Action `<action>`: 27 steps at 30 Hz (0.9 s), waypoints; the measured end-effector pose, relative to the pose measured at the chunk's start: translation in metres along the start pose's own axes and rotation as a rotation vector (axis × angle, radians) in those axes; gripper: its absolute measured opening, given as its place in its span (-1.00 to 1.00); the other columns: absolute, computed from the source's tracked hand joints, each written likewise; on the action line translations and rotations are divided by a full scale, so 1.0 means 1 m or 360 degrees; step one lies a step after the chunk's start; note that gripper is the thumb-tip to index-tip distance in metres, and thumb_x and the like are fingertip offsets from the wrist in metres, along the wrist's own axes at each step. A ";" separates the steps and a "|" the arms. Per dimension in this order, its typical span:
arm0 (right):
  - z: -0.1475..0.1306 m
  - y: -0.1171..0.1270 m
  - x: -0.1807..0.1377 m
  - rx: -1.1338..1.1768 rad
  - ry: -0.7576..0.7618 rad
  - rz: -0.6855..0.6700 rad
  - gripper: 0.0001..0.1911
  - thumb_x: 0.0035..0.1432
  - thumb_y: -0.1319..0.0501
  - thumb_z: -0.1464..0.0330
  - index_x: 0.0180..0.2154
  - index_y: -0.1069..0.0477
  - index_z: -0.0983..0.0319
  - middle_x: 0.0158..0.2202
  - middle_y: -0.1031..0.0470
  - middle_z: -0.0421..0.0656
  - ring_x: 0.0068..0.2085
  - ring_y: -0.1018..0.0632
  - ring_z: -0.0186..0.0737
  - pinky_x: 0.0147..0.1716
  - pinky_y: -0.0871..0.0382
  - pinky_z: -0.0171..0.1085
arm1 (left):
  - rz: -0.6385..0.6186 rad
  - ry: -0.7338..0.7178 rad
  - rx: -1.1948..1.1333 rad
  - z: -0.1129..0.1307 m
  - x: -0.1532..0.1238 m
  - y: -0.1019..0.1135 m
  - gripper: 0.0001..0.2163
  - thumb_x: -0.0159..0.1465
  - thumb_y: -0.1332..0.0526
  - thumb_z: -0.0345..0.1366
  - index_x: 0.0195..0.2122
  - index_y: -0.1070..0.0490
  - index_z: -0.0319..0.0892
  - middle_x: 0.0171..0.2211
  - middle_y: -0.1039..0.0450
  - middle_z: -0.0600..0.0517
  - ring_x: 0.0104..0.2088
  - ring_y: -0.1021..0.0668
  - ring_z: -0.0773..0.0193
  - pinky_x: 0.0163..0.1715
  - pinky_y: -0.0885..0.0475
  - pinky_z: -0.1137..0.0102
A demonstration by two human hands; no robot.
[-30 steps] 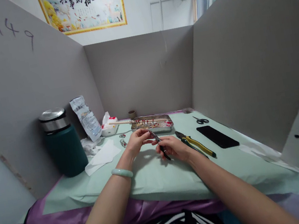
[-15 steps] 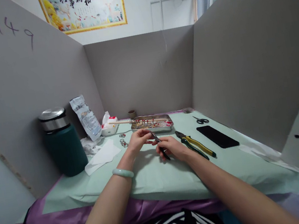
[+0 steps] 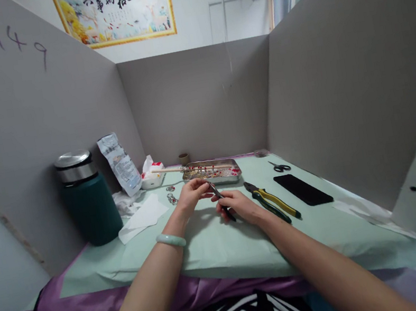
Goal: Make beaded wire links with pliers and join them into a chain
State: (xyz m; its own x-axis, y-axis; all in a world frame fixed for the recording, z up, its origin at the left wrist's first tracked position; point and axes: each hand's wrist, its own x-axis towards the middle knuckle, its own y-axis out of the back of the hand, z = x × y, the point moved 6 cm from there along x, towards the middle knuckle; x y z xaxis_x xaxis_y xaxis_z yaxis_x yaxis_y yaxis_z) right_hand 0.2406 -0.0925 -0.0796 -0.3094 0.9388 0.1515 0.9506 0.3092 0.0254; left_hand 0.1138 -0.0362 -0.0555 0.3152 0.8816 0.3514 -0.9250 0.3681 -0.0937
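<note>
My right hand (image 3: 240, 206) is closed round a small pair of dark-handled pliers (image 3: 215, 191). Their jaws point up and left to the fingertips of my left hand (image 3: 193, 194). Those fingers are pinched together at the plier tips, and whatever they hold is too small to make out. Just behind the hands lies a metal tray (image 3: 214, 180) of red and gold beads, with a thin wooden stick (image 3: 166, 170) across it. Small beaded pieces (image 3: 172, 198) rest left of my left hand.
Right of my hands lie large yellow-green pliers (image 3: 276, 202), a black phone (image 3: 302, 189) and scissors (image 3: 281, 167). On the left stand a green flask (image 3: 90, 208), a foil pouch (image 3: 120, 165) and a tissue pack (image 3: 152, 176). White paper (image 3: 144, 217) lies nearby. Grey partitions (image 3: 202, 103) surround the table.
Almost nothing differs. The small pliers and my right hand have shifted very slightly to the left; my left hand stays at the plier tips.
</note>
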 end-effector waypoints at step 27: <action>0.002 0.006 0.005 -0.0158 0.0122 0.0069 -0.80 -0.01 -0.09 0.36 -0.29 -0.37 0.25 -0.57 -0.33 -0.30 -0.69 -0.25 -0.44 -0.74 -0.09 -0.41 | 0.0029 -0.0030 0.0067 0.002 0.000 -0.002 -0.72 -0.02 -0.39 -0.23 -0.31 -0.55 -0.29 -0.35 -0.56 -0.09 -0.31 -0.57 0.16 -0.23 -0.49 0.20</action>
State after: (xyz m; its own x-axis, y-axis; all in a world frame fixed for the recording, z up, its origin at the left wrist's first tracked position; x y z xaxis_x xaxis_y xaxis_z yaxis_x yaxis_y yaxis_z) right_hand 0.2451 -0.0861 -0.0805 -0.2688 0.9354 0.2295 0.9619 0.2484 0.1144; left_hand 0.1152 -0.0373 -0.0529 0.2944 0.8822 0.3674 -0.9389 0.3387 -0.0610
